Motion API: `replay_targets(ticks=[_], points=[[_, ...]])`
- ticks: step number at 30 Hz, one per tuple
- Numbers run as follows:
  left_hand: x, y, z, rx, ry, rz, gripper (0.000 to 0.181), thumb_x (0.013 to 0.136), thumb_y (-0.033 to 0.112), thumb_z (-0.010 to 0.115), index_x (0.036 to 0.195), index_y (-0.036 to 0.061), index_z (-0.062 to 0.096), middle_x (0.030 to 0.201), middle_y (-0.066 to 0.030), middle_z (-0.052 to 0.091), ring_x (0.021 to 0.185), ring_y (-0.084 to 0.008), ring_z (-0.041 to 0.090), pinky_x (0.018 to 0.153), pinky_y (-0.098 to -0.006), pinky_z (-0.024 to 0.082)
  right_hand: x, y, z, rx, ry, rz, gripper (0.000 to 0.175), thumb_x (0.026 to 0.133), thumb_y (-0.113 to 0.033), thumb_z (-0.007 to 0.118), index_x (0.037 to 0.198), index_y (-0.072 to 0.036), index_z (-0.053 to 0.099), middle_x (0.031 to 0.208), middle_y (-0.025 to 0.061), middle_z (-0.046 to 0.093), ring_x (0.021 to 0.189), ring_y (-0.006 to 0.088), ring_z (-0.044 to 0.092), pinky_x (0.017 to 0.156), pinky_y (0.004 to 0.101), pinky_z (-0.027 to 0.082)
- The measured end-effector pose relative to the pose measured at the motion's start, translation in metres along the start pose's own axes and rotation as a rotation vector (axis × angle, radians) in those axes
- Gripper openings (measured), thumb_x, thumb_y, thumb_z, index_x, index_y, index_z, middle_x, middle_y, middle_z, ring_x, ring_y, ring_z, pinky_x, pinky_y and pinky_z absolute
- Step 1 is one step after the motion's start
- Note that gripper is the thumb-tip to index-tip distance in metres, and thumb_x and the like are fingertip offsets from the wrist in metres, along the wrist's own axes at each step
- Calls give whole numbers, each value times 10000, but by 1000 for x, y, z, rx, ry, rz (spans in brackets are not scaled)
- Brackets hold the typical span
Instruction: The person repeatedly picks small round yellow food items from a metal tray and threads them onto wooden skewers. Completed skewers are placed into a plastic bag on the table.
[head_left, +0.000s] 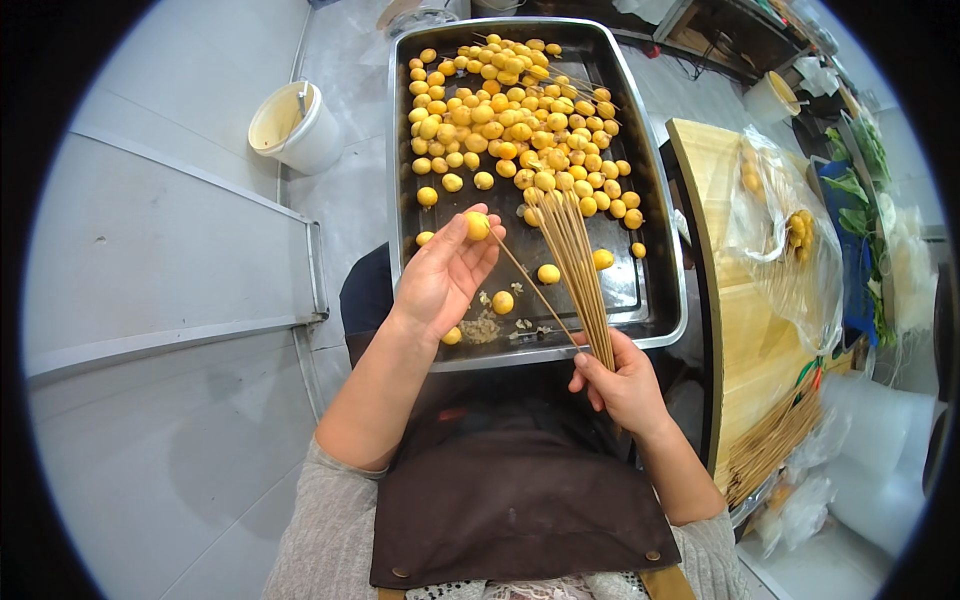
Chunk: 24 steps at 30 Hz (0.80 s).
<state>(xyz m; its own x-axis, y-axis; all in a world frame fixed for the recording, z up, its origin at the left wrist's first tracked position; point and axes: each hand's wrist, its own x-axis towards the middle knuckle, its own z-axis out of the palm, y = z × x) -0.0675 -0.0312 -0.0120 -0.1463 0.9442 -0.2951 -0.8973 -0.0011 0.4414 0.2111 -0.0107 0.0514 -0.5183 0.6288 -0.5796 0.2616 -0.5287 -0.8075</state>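
Note:
My left hand (451, 274) holds a round yellow fruit (477, 226) between thumb and fingers. A thin wooden stick (529, 281) runs from this fruit down to my right hand (616, 379), whose thumb and finger pinch its lower end. The same right hand grips a bundle of thin sticks (581, 270), fanned out over the tray; their upper ends reach yellow fruits. A large dark metal tray (679, 300) lies before me, with many yellow fruits (480, 114) heaped in its far half and several loose ones nearer. Some sticks also lie among the heap at the far right.
A white bucket (311, 139) stands on the floor at left. At right, a wooden board (694, 165) bears a plastic bag (795, 292) with yellow fruits and another stick bundle (776, 442). Leafy greens (855, 195) lie beyond, and a second bucket (769, 101) stands farther off.

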Motion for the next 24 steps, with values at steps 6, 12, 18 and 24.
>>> replay_targets(ticks=[6, 12, 18, 24], points=[[-5, 0, 0, -17, 40, 28, 389, 1081, 264, 543, 1363, -4, 544, 1251, -122, 661, 1150, -205, 663, 1005, -334, 549, -14, 2, -1, -36, 13, 17, 271, 1005, -80, 620, 1265, -3, 615, 798, 37, 647, 577, 56, 557, 466, 194, 411], [-13, 1, -1, 83, -42, 16, 396, 1060, 262, 591, 1357, 2, 563, 1231, -109, 675, 1150, -206, 659, 1013, -342, 524, -14, -2, 1, -44, 21, 11, 248, 1007, -85, 618, 1244, -10, 616, 741, 50, 666, 476, 42, 493, 441, 178, 377], [-31, -36, 22, 244, -134, -99, 428, 1068, 269, 570, 1381, -20, 536, 1249, -127, 663, 1128, -218, 656, 1007, -367, 518, 1, -12, 14, -7, -5, -34, 273, 1011, -95, 609, 1267, -3, 599, 738, 58, 664, 469, 51, 480, 448, 185, 370], [-33, -46, 26, 107, -244, -189, 442, 1093, 323, 506, 1410, 18, 545, 1248, -90, 669, 1137, -163, 610, 1001, -341, 457, 24, -21, 21, 138, -43, -101, 319, 998, -117, 636, 1298, -21, 591, 766, 73, 660, 493, 72, 490, 469, 207, 397]])
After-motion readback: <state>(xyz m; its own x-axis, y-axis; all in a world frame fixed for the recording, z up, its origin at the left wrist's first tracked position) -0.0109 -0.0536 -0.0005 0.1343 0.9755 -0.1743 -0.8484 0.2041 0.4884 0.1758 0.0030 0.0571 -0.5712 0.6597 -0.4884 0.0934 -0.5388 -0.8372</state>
